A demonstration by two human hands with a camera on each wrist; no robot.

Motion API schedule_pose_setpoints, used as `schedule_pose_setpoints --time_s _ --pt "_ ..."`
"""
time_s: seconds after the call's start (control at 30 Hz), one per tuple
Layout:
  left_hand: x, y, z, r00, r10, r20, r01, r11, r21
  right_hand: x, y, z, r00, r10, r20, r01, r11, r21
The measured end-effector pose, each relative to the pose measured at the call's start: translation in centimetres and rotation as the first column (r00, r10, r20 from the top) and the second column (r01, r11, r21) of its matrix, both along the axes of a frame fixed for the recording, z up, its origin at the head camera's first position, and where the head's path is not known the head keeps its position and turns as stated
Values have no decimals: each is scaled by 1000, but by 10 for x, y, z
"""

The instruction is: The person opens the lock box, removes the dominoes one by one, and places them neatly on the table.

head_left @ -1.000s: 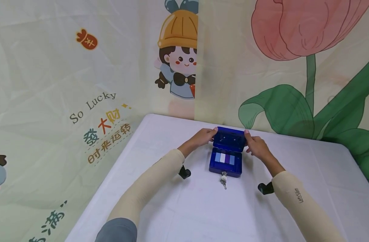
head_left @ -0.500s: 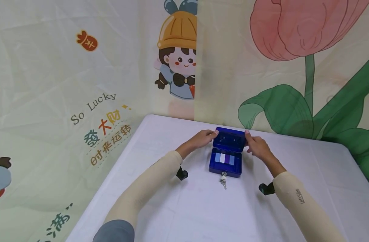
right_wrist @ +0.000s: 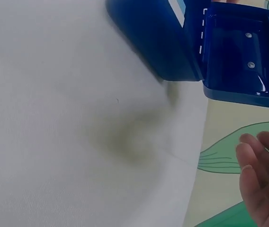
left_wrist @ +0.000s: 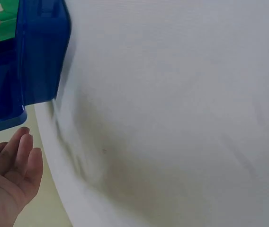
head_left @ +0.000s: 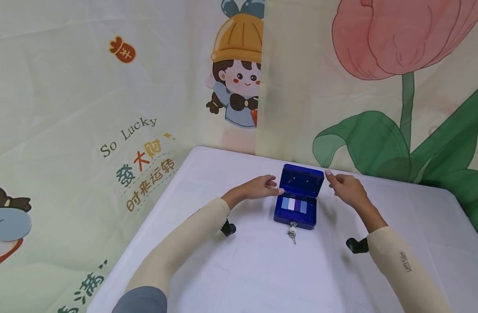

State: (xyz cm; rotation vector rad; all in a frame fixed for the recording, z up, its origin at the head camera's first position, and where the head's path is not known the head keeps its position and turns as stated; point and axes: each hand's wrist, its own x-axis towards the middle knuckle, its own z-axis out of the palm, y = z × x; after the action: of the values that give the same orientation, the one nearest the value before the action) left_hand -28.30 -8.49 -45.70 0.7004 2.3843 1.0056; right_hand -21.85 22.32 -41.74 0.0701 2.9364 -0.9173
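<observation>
A small blue metal cash box (head_left: 295, 208) stands on the white table (head_left: 239, 269) with its lid (head_left: 302, 179) raised upright. Inside lies a tray with blue, white and purple strips (head_left: 294, 204). A key with a key ring (head_left: 292, 231) hangs from the front lock. My left hand (head_left: 262, 187) hovers just left of the lid, fingers relaxed, holding nothing. My right hand (head_left: 346, 186) hovers just right of the lid, fingers loosely bent, also free. The left wrist view shows the box (left_wrist: 30, 61) and my left fingers (left_wrist: 16, 161); the right wrist view shows the lid (right_wrist: 241, 52) and my right fingers (right_wrist: 262, 179).
A printed cloth backdrop (head_left: 105, 108) with a cartoon child and a pink tulip hangs close behind the table's far edge. Black wrist camera mounts (head_left: 228, 228) sit under both forearms. White tabletop lies in front of the box.
Both hands have let go of the lid's sides and drawn slightly outward. The lid stays raised. The head view has shifted a little.
</observation>
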Motion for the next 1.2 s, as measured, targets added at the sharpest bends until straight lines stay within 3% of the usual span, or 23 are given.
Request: schedule_pose_setpoints --time_s 0.23,0.4,0.63,0.97,1.2 --pt "10 -4 -5 997 -59 -45 56 995 -80 11 2 6 992 -63 -105 57 997 -58" --pt "14 -5 -9 992 -94 -84 83 989 -123 17 1 8 975 -104 -195 85 991 -102" --pt "18 -4 -11 985 -114 -127 92 981 -170 21 -10 8 956 -45 -292 13 994 -110" --pt "19 -3 -16 976 -139 -168 97 967 -236 23 -35 8 983 128 -135 -130 991 -11" --pt "20 1 -17 966 -174 -190 127 964 -234 19 -52 -2 973 232 5 -232 968 95"
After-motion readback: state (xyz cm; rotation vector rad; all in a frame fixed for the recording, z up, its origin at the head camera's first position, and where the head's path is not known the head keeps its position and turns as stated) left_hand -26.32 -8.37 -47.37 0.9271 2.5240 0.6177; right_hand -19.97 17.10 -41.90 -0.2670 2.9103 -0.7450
